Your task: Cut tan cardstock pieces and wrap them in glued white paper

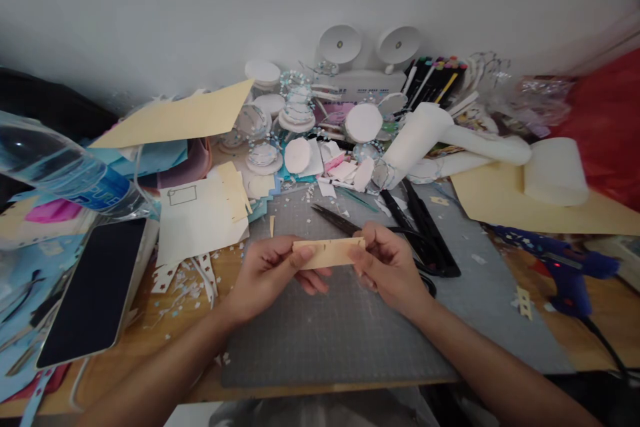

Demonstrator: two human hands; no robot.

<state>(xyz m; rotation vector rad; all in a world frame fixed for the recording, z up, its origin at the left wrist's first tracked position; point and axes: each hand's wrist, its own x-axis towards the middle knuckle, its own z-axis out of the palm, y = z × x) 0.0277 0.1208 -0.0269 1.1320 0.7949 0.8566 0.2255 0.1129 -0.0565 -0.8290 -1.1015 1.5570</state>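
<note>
A small strip of pale yellow paper with a few dark marks near its top edge is stretched between my two hands above the grey cutting mat. My left hand pinches its left end, thumb on the front face. At the right end, my right hand grips it between thumb and fingers. Just behind the right hand lie black-handled scissors, their blades pointing up and left. A black tool, its kind unclear, rests beside them on the mat.
To the left are a phone, a tilted water bottle and white paper with a drawn rectangle. A blue glue gun with a lit red light stands right. Paper discs, markers and a white roll crowd the back.
</note>
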